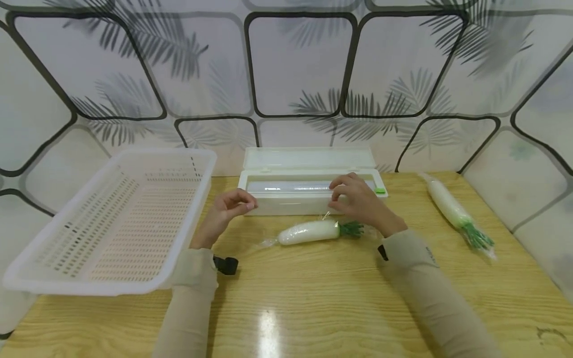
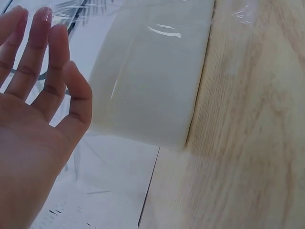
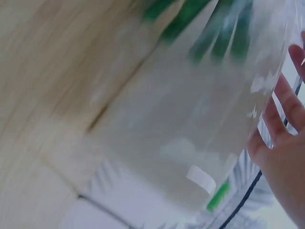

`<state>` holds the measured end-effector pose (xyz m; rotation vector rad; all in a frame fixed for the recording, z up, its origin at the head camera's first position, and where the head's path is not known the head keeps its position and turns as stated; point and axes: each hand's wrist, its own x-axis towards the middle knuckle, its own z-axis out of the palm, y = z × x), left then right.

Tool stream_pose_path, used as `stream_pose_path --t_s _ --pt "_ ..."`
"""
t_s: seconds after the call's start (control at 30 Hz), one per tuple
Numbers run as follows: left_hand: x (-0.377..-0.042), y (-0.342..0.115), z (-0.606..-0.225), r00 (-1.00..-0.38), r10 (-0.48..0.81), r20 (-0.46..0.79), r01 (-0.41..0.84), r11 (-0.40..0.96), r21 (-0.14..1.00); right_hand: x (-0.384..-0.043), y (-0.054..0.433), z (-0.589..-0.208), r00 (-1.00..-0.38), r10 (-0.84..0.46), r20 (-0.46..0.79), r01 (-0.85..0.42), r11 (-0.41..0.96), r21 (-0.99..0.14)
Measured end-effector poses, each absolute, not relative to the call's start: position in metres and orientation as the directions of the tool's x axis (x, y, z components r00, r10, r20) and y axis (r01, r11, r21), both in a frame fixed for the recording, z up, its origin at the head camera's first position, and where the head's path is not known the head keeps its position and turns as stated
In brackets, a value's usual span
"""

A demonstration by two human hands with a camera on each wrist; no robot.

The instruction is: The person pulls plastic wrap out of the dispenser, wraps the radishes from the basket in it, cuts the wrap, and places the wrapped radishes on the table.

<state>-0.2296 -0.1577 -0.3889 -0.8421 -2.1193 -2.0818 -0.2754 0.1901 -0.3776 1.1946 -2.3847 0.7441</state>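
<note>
A white cling film dispenser [image 1: 291,205] stands at the back with its lid raised. At its left front corner my left hand [image 1: 227,211] pinches the edge of clear cling film [image 2: 95,10] between thumb and fingertips. My right hand [image 1: 360,201] pinches the film near the dispenser's right end. Just in front of the dispenser lies a white radish [image 1: 309,232] with cut green stalks [image 1: 351,228] pointing right. Clear film surrounds it and sticks out past both ends. In the right wrist view, the stalks [image 3: 224,38] show blurred behind the film.
A white plastic basket [image 1: 167,268] with slotted sides stands on the left of the wooden table [image 1: 313,308]. Another radish [image 1: 447,201], wrapped in film, lies at the right. A patterned wall covering [image 1: 300,64] rises behind the table. The dispenser has a green slider [image 1: 379,190].
</note>
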Motion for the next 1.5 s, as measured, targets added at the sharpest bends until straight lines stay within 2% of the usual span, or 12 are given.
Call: stream_pose_path --t_s 0.07,0.13,0.3,0.5,0.73,1.0,1.2,1.5 --pt "-0.230 -0.157 -0.388 -0.862 0.316 0.397 0.407 -0.037 0.913 -0.273 0.203 -0.373 -0.643 -0.620 0.449 -0.765 0.543 -0.345" --pt "-0.229 -0.157 -0.388 -0.873 0.302 0.383 0.398 -0.011 0.917 -0.272 0.214 -0.370 -0.687 -0.618 0.383 -0.727 0.585 -0.360" --pt "-0.228 -0.157 -0.388 -0.890 0.277 0.362 0.386 0.034 0.922 -0.273 0.238 -0.365 -0.709 -0.618 0.340 -0.705 0.631 -0.324" --pt "-0.227 -0.154 -0.385 -0.899 0.248 0.360 0.391 0.087 0.916 -0.267 0.258 -0.357 -0.755 -0.575 0.314 -0.655 0.652 -0.381" --pt "-0.218 -0.152 -0.383 -0.934 0.131 0.332 0.354 0.224 0.908 -0.261 0.268 -0.355 -0.731 -0.557 0.394 -0.682 0.574 -0.453" --pt "-0.203 -0.138 -0.381 -0.945 0.022 0.326 0.311 0.365 0.877 -0.255 0.277 -0.357 -0.746 -0.549 0.376 -0.655 0.507 -0.559" --pt "-0.193 -0.133 -0.381 -0.942 0.037 0.334 0.321 0.386 0.865 -0.249 0.281 -0.359 -0.760 -0.532 0.373 -0.637 0.499 -0.587" --pt "-0.177 -0.137 -0.382 -0.909 0.141 0.393 0.414 0.425 0.805 -0.239 0.287 -0.365 -0.687 -0.559 0.464 -0.720 0.434 -0.542"
